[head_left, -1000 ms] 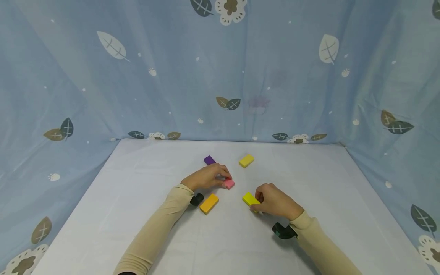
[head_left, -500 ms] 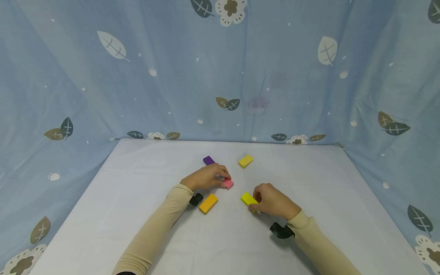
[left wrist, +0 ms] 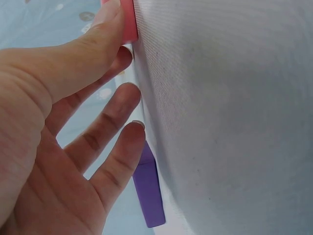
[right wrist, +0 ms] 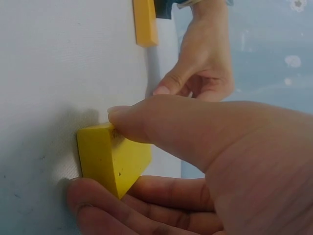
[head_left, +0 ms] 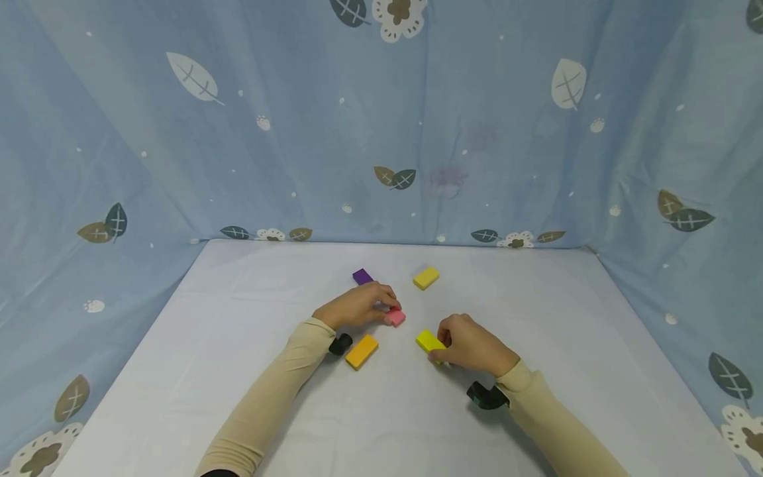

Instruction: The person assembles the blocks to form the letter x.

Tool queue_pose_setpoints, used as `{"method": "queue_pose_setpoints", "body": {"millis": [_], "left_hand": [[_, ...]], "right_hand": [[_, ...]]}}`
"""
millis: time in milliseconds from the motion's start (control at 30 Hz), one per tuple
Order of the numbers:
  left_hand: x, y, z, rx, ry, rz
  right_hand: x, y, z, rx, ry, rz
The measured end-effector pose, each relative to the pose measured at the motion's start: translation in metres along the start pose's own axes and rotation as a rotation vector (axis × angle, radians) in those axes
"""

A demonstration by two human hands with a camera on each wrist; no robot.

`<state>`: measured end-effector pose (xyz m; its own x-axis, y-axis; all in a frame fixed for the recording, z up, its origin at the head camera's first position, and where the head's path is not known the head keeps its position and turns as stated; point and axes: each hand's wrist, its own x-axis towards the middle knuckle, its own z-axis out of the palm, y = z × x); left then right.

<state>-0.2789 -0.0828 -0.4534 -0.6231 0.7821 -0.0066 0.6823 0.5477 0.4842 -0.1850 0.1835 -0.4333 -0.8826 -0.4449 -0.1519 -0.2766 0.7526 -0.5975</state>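
Observation:
My left hand [head_left: 356,307] pinches a pink block [head_left: 397,317] on the white table, its thumb pressed on the near side. In the left wrist view the thumb lies on the pink block [left wrist: 129,24], while the other fingers spread loosely below. Over to the right, my right hand [head_left: 475,344] grips the near end of a bright yellow block [head_left: 427,340] between thumb and fingers. The right wrist view has this yellow block [right wrist: 98,154] lying along the table surface, thumb on one side and fingers on the other.
A purple block [head_left: 361,276] lies just behind my left hand, partly hidden by it. An orange block [head_left: 361,352] rests near my left wrist. Farther back is a paler yellow block [head_left: 426,278]. Blue patterned cloth [head_left: 298,132] hangs around the table's back and sides.
My right hand has shifted slightly left with the bright yellow block, bringing it a little closer to the pink one. The left hand and the other blocks stay in place.

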Motion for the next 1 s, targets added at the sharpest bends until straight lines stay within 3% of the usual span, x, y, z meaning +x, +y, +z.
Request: {"method": "queue_pose_setpoints", "body": {"millis": [1000], "left_hand": [[0.000,0.001,0.000,0.012,-0.005,-0.018]], "right_hand": [[0.011,-0.007,0.003,-0.015,0.002,0.041]]}}
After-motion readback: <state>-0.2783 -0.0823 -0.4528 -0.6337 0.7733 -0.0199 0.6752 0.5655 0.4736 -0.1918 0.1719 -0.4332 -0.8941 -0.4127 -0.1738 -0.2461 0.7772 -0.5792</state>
